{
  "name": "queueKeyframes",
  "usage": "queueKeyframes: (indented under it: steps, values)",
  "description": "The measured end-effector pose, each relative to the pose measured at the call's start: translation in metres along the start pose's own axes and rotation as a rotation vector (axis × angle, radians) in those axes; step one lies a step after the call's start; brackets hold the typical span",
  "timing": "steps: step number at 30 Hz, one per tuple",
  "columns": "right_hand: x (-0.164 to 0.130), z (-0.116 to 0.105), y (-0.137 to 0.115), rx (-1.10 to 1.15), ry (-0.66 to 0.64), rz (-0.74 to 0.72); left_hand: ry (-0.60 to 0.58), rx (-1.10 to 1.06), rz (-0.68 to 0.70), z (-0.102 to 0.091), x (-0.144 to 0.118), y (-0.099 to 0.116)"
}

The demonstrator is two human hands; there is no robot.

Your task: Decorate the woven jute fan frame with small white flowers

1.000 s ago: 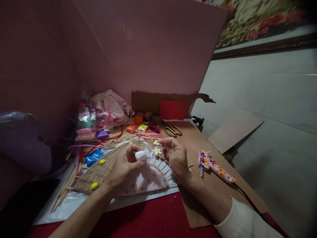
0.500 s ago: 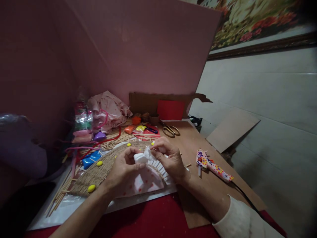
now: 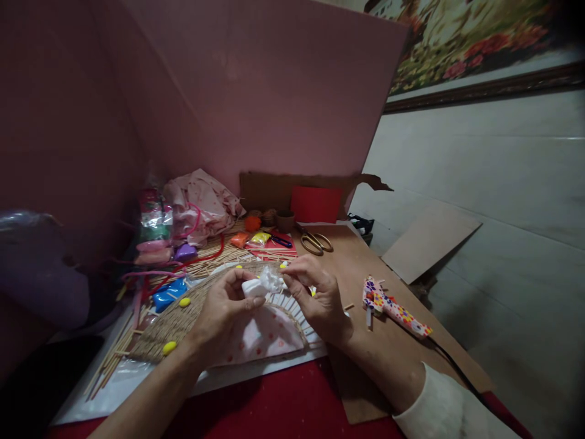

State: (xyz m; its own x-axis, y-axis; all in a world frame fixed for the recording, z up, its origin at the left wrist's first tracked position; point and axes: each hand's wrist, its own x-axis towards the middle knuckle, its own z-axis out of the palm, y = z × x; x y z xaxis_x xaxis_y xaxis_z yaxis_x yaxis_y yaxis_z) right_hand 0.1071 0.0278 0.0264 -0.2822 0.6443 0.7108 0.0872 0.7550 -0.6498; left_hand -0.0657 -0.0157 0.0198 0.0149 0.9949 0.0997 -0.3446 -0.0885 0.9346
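While both hands were up over the table, a small white packet (image 3: 261, 285) sat pinched between them. The left hand (image 3: 225, 305) gripped the fat white end of the packet with thumb and fingers. The right hand (image 3: 315, 292) pinched the crinkly clear end of the packet with its fingertips. The packet was held in the air, just above a fan-shaped woven mat (image 3: 183, 317).

The mat lay flat on a white sheet (image 3: 137, 378). White slats (image 3: 297, 314) ran along the mat's curved edge, and a pink spotted cloth (image 3: 265, 335) lay on the near part of the mat. Small yellow blobs (image 3: 169, 347) sat on the mat, one near its left end and one further back.

Just left of the mat lay a blue packet (image 3: 168, 292) among thin wooden sticks (image 3: 109, 360). Behind the mat were orange and yellow packets (image 3: 249, 238), a small brown pot (image 3: 286, 219) and gold scissors (image 3: 315, 242). Further behind the mat, on the left, a pink crumpled cloth (image 3: 201, 204) was piled against the pink wall (image 3: 256, 91).

Right of the mat, on brown cardboard (image 3: 365, 262), lay a glue gun (image 3: 393, 306) covered in bright flowers, with a black cord trailing from it. A red table (image 3: 274, 408) cover showed on the near side of the mat.
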Motion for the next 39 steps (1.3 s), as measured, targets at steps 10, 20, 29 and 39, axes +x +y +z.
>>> queueKeyframes:
  steps: [10, 20, 29, 39]
  values:
    - [0.001, -0.003, -0.007, -0.031, -0.027, -0.083, 0.033, 0.088, 0.045, -0.006, 0.006, -0.005]
    - [-0.001, 0.007, -0.003, 0.027, -0.070, -0.051, 0.048, 0.172, 0.002, -0.004, 0.002, -0.002]
    - [0.004, 0.007, 0.004, 0.741, 0.190, 0.408, 0.055, -0.024, -0.070, 0.000, 0.001, 0.000]
    - [-0.002, 0.010, -0.006, 0.406, -0.018, 0.232, 0.001, 0.029, -0.086, 0.004, -0.001, -0.003]
